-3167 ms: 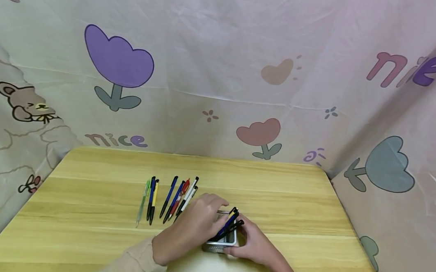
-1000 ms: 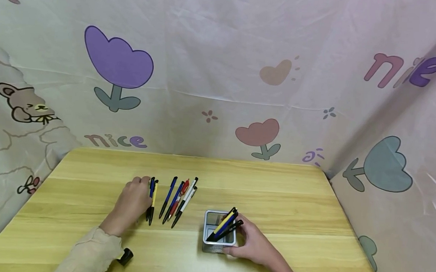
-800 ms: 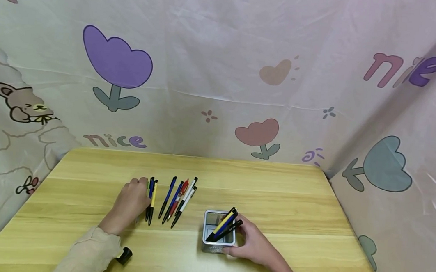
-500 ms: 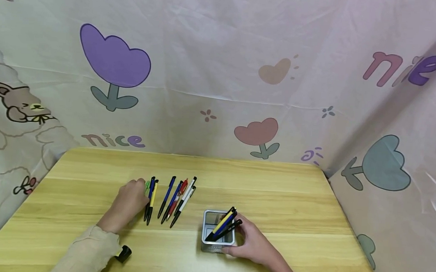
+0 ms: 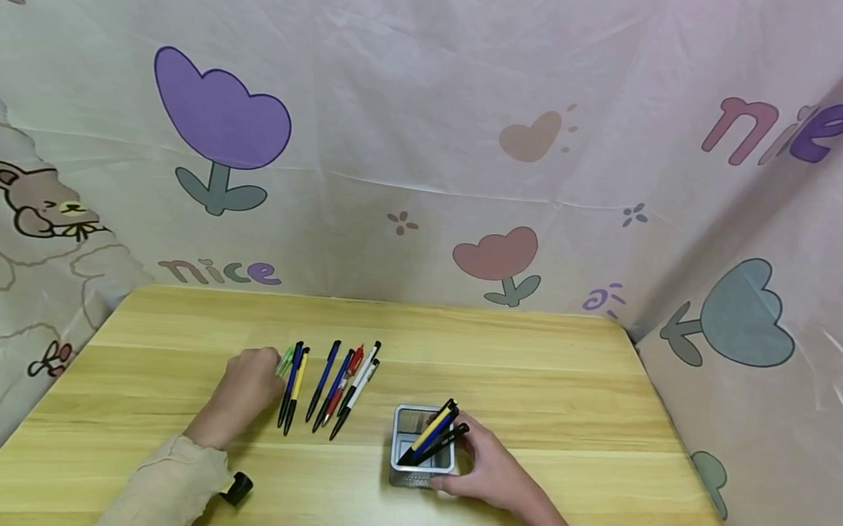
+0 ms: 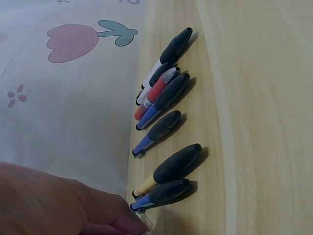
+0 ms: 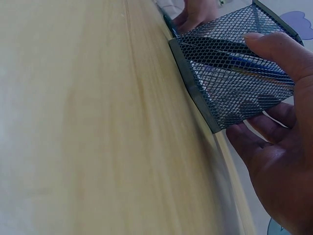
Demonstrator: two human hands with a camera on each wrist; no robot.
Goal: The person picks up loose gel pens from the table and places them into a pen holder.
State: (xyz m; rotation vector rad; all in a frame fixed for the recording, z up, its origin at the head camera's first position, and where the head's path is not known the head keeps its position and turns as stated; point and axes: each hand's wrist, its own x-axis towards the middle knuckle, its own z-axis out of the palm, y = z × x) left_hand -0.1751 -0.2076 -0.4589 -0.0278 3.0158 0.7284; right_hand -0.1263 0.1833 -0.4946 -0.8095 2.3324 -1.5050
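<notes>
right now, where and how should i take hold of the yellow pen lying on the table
I'd pinch the yellow pen mid-barrel, coming down from above and slightly from the right. It lies flat, so its slim length suits a pinch across it; one blue pen lies close on its left, while a wider gap separates it from the next blue pen on its right.
</notes>
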